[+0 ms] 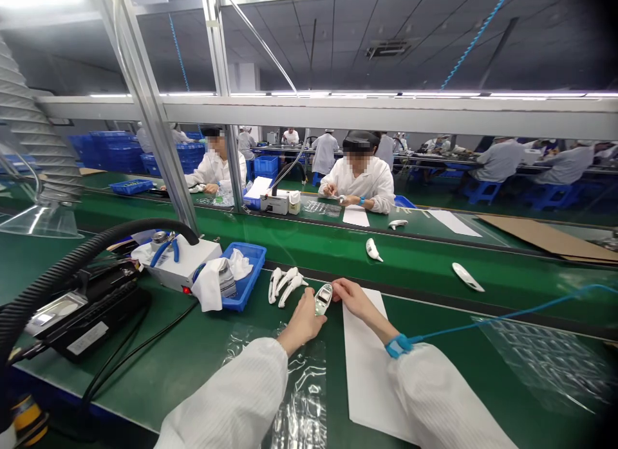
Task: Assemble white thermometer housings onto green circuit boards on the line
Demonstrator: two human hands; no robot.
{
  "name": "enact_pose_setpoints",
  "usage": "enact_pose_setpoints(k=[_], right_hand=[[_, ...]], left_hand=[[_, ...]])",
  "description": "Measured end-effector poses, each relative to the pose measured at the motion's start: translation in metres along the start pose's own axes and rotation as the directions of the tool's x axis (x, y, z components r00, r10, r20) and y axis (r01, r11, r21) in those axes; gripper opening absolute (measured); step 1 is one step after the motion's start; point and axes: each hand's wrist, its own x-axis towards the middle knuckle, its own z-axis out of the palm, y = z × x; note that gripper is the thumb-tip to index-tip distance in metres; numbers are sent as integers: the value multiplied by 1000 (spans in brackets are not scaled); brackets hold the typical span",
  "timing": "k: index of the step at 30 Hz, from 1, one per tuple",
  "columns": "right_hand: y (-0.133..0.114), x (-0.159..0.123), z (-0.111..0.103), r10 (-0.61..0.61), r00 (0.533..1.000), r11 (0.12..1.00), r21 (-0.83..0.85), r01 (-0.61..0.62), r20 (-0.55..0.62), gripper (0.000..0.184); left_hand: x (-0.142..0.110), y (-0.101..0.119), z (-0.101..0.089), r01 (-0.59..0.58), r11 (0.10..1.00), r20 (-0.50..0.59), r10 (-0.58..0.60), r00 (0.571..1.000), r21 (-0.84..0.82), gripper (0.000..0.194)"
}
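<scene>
Head view: White device (323, 299) at 12 o'clock, screen (325, 295) up, tilted, pinched between both hands. Left hand (303, 320) closed round its lower side; right hand (351, 299) lightly curled, touching its upper side. Side grip leaves display uncovered. White shells (286, 285) just beside at 11 o'clock; blue tray (244, 275) beyond.

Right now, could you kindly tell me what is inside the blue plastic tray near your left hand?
The blue plastic tray holds a white cloth, draped over its rim, and a grey container. The cloth and container cover the tray's floor, so anything beneath them cannot be seen.
</scene>
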Motion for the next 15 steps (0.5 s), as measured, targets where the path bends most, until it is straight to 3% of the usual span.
enact_pose_setpoints(k=[4, 9, 12, 15], right_hand=[[-26, -22, 15, -53, 999, 998, 38, 53, -5, 34], [-56, -48, 25, -154, 987, 988, 23, 155, -42, 23], [-70, -61, 33, -325, 943, 910, -295, 292, -70, 21], [-83, -73, 43, -492, 870, 694, -590, 413, 31, 26]], left_hand=[[-12, 5, -4, 6, 990, 26, -3, 1000, -144, 34], [-51, 16, -18, -16, 978, -24, 11, 1000, -208, 39], [-73, 23, -24, -37, 975, -60, 24, 998, -220, 35], [-89, 24, -32, -49, 970, -79, 31, 996, -237, 30]])
